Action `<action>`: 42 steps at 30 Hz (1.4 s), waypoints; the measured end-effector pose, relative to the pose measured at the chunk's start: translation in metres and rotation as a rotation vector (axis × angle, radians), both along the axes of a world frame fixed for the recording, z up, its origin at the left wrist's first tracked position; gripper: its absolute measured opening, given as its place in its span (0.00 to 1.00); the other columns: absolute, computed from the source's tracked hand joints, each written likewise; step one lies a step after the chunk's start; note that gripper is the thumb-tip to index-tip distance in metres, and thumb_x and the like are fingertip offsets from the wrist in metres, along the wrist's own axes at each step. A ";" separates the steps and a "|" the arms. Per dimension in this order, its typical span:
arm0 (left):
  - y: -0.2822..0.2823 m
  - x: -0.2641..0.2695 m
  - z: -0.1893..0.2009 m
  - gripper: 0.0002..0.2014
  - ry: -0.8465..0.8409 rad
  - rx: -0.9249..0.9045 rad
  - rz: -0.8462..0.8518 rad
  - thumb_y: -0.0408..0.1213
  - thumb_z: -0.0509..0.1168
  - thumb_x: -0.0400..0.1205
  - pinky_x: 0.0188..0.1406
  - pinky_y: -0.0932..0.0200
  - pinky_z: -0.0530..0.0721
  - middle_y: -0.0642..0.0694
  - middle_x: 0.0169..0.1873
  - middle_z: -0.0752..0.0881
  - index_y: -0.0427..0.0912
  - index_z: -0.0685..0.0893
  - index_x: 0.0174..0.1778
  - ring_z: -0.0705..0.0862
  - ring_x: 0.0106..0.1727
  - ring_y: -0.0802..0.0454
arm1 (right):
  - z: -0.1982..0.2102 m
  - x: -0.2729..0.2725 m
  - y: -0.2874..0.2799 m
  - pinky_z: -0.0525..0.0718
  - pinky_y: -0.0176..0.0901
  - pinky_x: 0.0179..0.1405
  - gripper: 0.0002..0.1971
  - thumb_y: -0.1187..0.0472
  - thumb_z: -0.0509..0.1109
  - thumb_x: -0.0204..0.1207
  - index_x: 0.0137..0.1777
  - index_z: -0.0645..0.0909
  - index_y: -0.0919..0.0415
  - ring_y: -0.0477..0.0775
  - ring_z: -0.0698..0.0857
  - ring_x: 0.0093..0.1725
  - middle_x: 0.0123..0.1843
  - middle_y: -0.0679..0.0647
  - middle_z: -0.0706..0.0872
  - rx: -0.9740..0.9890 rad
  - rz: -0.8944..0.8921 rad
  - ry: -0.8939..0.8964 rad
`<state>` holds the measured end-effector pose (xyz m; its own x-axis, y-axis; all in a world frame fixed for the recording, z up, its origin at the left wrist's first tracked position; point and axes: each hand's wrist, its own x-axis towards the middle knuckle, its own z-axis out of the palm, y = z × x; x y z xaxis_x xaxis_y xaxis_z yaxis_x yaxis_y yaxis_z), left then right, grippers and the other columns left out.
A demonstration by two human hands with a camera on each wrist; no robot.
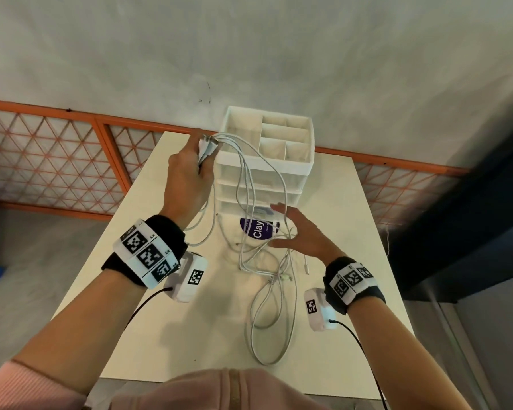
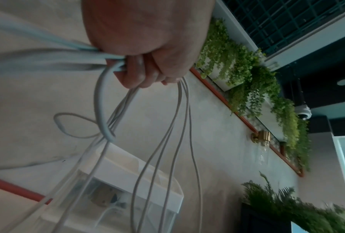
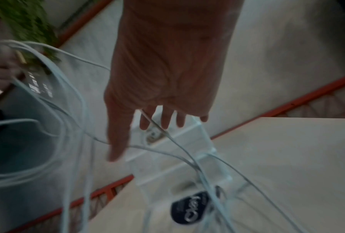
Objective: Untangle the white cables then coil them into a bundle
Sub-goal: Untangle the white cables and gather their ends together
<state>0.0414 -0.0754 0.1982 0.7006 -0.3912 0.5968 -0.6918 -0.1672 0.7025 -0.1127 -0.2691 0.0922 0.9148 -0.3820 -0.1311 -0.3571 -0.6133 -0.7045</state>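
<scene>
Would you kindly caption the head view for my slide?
Left hand grips bunched white cables; open right hand reaches among hanging strands.

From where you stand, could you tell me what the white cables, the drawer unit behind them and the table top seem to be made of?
White cables: smooth rubbery plastic sheathing, probably; they droop in soft loops from the left hand.
Drawer unit: moulded plastic, it seems; opaque white frame, translucent drawer fronts.
Table top: matte cream surface, likely laminate; the core cannot be told.
</scene>
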 end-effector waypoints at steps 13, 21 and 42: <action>0.010 0.017 -0.005 0.12 0.026 -0.026 0.166 0.34 0.59 0.85 0.22 0.65 0.67 0.47 0.28 0.78 0.32 0.77 0.61 0.74 0.23 0.56 | -0.009 0.017 0.011 0.77 0.40 0.49 0.10 0.54 0.65 0.81 0.38 0.80 0.50 0.48 0.82 0.39 0.35 0.49 0.83 0.153 0.033 0.037; 0.023 0.010 -0.053 0.29 0.304 0.261 0.173 0.33 0.66 0.81 0.35 0.54 0.82 0.38 0.41 0.85 0.41 0.63 0.77 0.84 0.35 0.42 | 0.006 0.010 0.013 0.68 0.29 0.32 0.12 0.54 0.53 0.86 0.50 0.72 0.61 0.44 0.73 0.34 0.37 0.46 0.77 -0.071 0.154 0.208; 0.010 0.015 -0.067 0.10 0.135 0.637 -0.313 0.43 0.62 0.84 0.34 0.55 0.66 0.55 0.25 0.76 0.43 0.73 0.39 0.75 0.33 0.45 | -0.016 -0.008 -0.010 0.76 0.23 0.35 0.13 0.64 0.69 0.78 0.61 0.85 0.61 0.44 0.77 0.36 0.39 0.51 0.76 0.133 -0.044 -0.072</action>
